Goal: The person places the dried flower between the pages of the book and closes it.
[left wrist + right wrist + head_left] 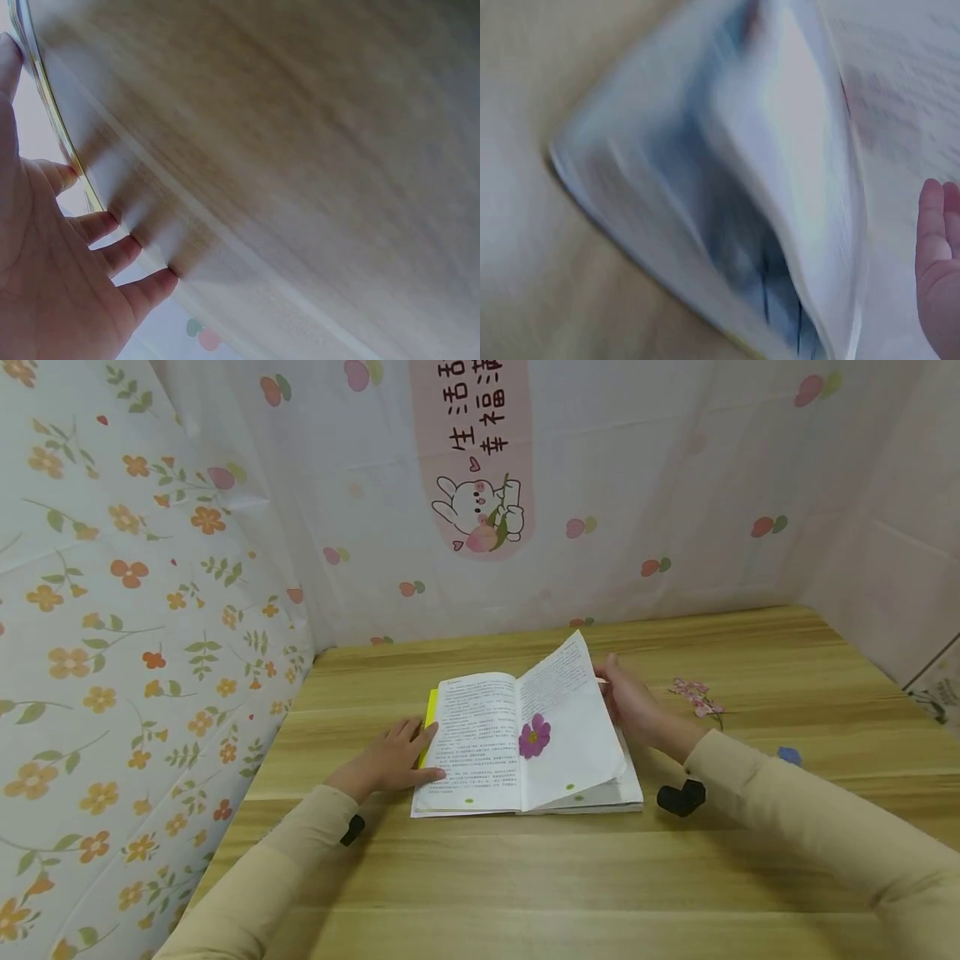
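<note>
An open book (472, 735) with printed pages and a yellow cover edge lies on the table. A purple flower (535, 737) lies on its right-hand side, close to the spine. My left hand (390, 758) rests at the book's left edge, thumb on the page; in the left wrist view its spread fingertips touch the tabletop. At the right, a page (577, 760) stands partly raised. My right hand (637, 702) is at that page's outer edge, some fingers hidden behind it. The right wrist view shows straight fingers (931, 217) beside the blurred, lifted pages.
On the wooden table (487, 877), right of the book, lie a pink flower sprig (699, 697) and a small blue flower (789, 755). Patterned cloth (637, 485) hangs behind the table, and flowered cloth (135, 652) hangs at the left.
</note>
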Demonstrator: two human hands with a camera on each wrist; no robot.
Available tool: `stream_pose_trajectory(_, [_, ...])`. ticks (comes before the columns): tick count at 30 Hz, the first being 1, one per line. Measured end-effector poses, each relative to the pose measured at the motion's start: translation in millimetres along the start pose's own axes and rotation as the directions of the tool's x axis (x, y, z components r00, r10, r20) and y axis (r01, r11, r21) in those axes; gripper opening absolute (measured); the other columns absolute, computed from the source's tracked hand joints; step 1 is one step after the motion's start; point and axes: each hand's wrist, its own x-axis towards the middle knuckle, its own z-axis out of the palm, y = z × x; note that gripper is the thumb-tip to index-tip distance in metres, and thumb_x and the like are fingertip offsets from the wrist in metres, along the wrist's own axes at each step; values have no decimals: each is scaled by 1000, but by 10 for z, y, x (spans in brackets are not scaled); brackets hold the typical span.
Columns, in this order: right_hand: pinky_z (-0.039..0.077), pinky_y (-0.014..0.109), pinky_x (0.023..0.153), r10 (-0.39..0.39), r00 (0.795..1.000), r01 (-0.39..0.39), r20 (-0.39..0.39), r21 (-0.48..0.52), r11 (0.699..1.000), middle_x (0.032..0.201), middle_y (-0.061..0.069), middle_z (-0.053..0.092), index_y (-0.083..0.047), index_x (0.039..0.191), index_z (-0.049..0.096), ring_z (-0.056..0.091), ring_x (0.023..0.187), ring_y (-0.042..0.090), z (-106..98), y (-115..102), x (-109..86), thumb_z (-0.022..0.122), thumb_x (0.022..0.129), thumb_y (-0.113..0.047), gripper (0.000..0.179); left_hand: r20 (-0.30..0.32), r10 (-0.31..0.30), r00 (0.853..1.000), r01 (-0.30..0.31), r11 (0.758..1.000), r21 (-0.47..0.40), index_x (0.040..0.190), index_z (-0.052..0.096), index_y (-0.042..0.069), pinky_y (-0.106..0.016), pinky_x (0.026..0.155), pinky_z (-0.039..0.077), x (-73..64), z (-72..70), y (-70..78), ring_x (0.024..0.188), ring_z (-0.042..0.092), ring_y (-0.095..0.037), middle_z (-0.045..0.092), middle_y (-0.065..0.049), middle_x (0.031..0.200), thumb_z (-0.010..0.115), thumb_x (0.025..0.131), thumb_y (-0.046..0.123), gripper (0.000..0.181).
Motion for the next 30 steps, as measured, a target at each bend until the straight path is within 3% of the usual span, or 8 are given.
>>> stream_pose_trajectory(3, [52,29,69,-19,995,20,97,-7,1000,101,4,63,7,149,19,63,83,13,173,36,-98,15,101,-56,80,5,-3,1000,3,1000,-1,155,24,9,-57,106,28,14,4,0,140,23,-41,23,-25,153,50,92,64,88])
stream_pose_trajectory(7, [48,37,92,-97,965,162,243,-261,952,134,21,51,5,151,23,56,115,26,402,102,-162,28,108,-37,61,6,1,1000,-1,1000,-8,155,23,9,-57,107,27,35,5,-5,140,23,-41,23,-25,153,49,92,64,88])
stream_pose_trajectory(12, [34,47,106,-125,919,348,375,-617,706,158,12,22,-10,157,15,32,139,31,658,168,-192,55,100,-36,74,12,8,1000,-8,1000,-29,155,24,8,-57,108,26,14,-14,-22,140,22,-42,22,-26,153,50,92,63,87])
stream_pose_trajectory(14, [32,45,108,-109,906,395,409,-723,567,159,8,19,-13,157,15,28,141,26,740,191,-200,59,96,-42,80,16,15,1000,-14,999,-41,155,23,8,-56,108,25,-2,-23,-35,140,22,-43,22,-26,154,51,93,62,86])
stream_pose_trajectory(19, [24,43,112,-33,856,502,516,-813,295,160,11,17,-13,155,25,17,145,24,890,254,-216,60,97,-39,73,-12,52,999,-52,998,-43,153,28,5,-55,107,28,-25,-36,-91,138,26,-43,25,-27,152,46,101,47,69])
stream_pose_trajectory(21, [24,44,112,-3,841,526,540,-819,230,159,12,21,-14,154,30,18,145,27,933,271,-222,60,97,-37,68,-44,61,997,-64,995,-73,152,30,3,-55,108,28,-33,-44,-113,138,28,-44,28,-28,151,43,104,36,60])
stream_pose_trajectory(26, [23,45,112,40,828,544,559,-820,178,156,12,28,-13,150,40,20,144,30,1021,284,-213,60,97,-34,60,-168,16,986,-50,979,-199,148,32,-4,-55,109,26,-41,-94,-128,137,29,-45,30,-32,148,39,105,18,49])
stream_pose_trajectory(30, [24,46,112,69,810,569,582,-809,146,154,13,32,-12,147,44,23,143,32,1091,289,-192,59,98,-33,56,-213,-34,977,-10,979,-203,149,31,-5,-53,108,27,-19,-140,-101,136,32,-44,32,-31,147,37,105,18,50])
